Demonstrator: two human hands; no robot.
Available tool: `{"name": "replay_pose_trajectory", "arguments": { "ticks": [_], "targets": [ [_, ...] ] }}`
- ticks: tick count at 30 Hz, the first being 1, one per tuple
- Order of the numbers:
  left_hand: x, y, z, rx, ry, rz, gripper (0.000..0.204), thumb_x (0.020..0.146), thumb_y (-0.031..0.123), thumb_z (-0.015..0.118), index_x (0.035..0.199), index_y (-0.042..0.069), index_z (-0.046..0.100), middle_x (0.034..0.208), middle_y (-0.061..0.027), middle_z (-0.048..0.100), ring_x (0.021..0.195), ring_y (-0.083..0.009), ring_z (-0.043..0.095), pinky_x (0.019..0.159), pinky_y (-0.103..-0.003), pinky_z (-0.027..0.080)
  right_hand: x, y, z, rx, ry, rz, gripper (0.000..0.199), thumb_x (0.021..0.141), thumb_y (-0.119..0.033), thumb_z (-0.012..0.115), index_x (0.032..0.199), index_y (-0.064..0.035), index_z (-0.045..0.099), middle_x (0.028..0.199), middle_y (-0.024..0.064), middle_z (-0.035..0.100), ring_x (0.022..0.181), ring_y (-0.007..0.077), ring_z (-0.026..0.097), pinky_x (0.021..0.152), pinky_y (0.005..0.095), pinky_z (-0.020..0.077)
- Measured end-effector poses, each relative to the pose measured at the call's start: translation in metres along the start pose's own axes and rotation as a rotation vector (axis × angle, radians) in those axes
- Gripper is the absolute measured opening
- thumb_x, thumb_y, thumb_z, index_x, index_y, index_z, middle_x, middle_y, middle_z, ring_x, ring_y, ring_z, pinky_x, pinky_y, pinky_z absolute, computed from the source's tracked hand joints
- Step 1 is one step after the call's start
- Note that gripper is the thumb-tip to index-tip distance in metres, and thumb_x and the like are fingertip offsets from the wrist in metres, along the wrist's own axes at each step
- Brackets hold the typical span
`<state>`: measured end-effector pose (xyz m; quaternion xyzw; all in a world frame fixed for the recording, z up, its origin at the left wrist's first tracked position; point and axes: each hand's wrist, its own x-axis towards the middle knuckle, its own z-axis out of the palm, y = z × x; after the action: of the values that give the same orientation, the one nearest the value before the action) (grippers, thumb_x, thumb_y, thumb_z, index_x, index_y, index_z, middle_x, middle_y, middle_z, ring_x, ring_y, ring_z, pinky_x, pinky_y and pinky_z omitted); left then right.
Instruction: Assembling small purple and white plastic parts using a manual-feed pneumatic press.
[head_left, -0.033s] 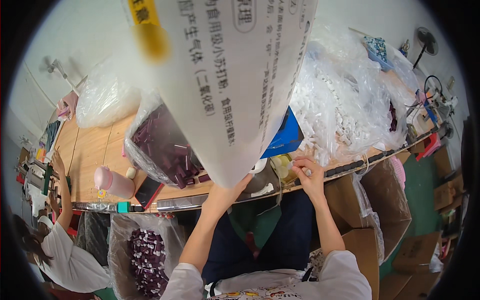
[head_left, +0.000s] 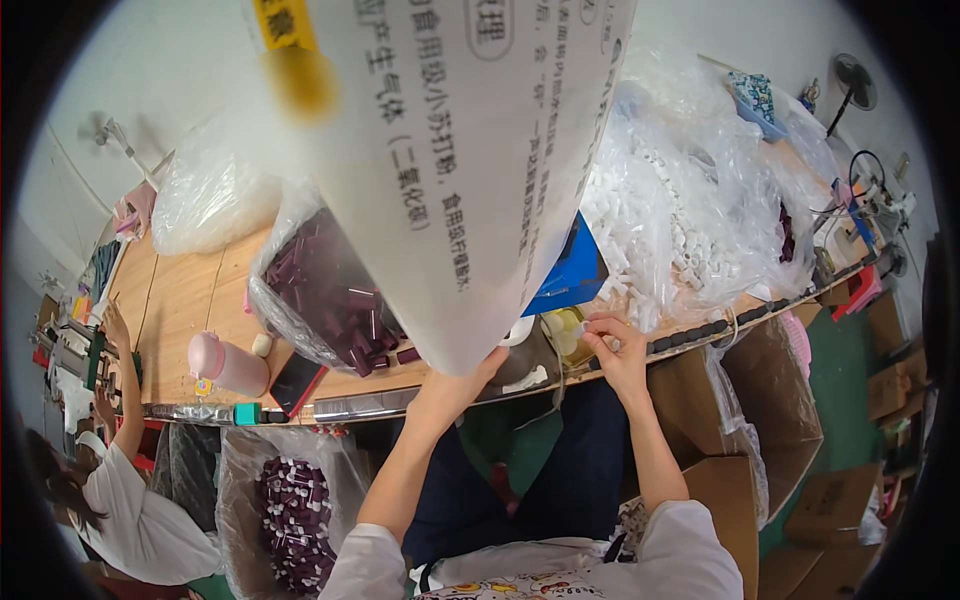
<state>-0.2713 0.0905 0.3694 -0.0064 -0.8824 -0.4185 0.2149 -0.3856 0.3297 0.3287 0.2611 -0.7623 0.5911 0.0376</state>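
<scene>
A large white printed sheet (head_left: 470, 270) hangs close in front of the camera and hides the middle of the bench. My left hand (head_left: 450, 390) is at the bench edge below the sheet's lower end; its fingers are mostly hidden behind the sheet. My right hand (head_left: 620, 355) is closed in a pinch at the bench edge, with a small whitish part showing at its fingers. Just left of it is a container with yellowish round pieces (head_left: 563, 333). A blue box (head_left: 572, 275) stands behind that, partly covered by the sheet.
Dark purple tubes (head_left: 350, 320) fill a clear bag on the left. White parts (head_left: 690, 230) lie heaped in plastic at right. A pink bottle (head_left: 228, 365) and a phone (head_left: 295, 383) lie farther left. Cardboard boxes (head_left: 790, 400) stand below right. Another person (head_left: 130, 500) works at far left.
</scene>
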Motion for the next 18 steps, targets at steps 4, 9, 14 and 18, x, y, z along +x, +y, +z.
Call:
{"name": "replay_pose_trajectory", "arguments": {
  "ticks": [4, 9, 14, 18],
  "targets": [
    [-0.012, -0.012, 0.030, 0.095, 0.074, 0.017, 0.021, 0.083, 0.005, 0.076, 0.098, -0.004, 0.065, 0.075, -0.0121, 0.062, 0.062, -0.0239, 0.058, 0.056, -0.037, 0.045, 0.000, 0.003, 0.012, 0.039, 0.012, -0.042, 0.008, 0.083, 0.000, 0.074, 0.091, 0.0014, 0.071, 0.100, 0.0106, 0.071, 0.081, 0.0168, 0.067, 0.075, 0.0282, 0.0534],
    [-0.029, -0.004, 0.044, -0.019, 0.349, -0.110, 0.026, 0.077, 0.011, 0.085, 0.095, 0.000, 0.070, 0.073, -0.0106, 0.063, 0.061, -0.0218, 0.054, 0.056, -0.036, 0.043, 0.000, -0.011, 0.029, 0.376, 0.067, 0.100, 0.014, 0.086, 0.002, 0.072, 0.100, 0.0028, 0.072, 0.104, 0.0083, 0.072, 0.089, 0.0149, 0.068, 0.080, 0.0280, 0.0537],
    [-0.022, -0.001, 0.035, 0.021, 0.341, 0.026, 0.024, 0.075, 0.007, 0.084, 0.095, 0.000, 0.072, 0.079, -0.0128, 0.066, 0.073, -0.0276, 0.059, 0.064, -0.038, 0.046, 0.011, -0.047, 0.056, 0.254, -0.086, -0.189, 0.018, 0.085, 0.002, 0.073, 0.103, 0.0017, 0.072, 0.109, 0.0098, 0.072, 0.090, 0.0204, 0.069, 0.080, 0.0308, 0.0542],
    [-0.031, -0.017, 0.041, -0.010, 0.312, -0.011, 0.023, 0.074, 0.001, 0.081, 0.096, 0.000, 0.072, 0.083, -0.0136, 0.067, 0.082, -0.0315, 0.061, 0.070, -0.040, 0.048, 0.013, -0.057, 0.063, -0.186, -0.161, -0.594, 0.017, 0.080, 0.002, 0.074, 0.097, -0.0014, 0.073, 0.108, 0.0124, 0.072, 0.089, 0.0295, 0.069, 0.078, 0.0348, 0.0557]
  ]
}}
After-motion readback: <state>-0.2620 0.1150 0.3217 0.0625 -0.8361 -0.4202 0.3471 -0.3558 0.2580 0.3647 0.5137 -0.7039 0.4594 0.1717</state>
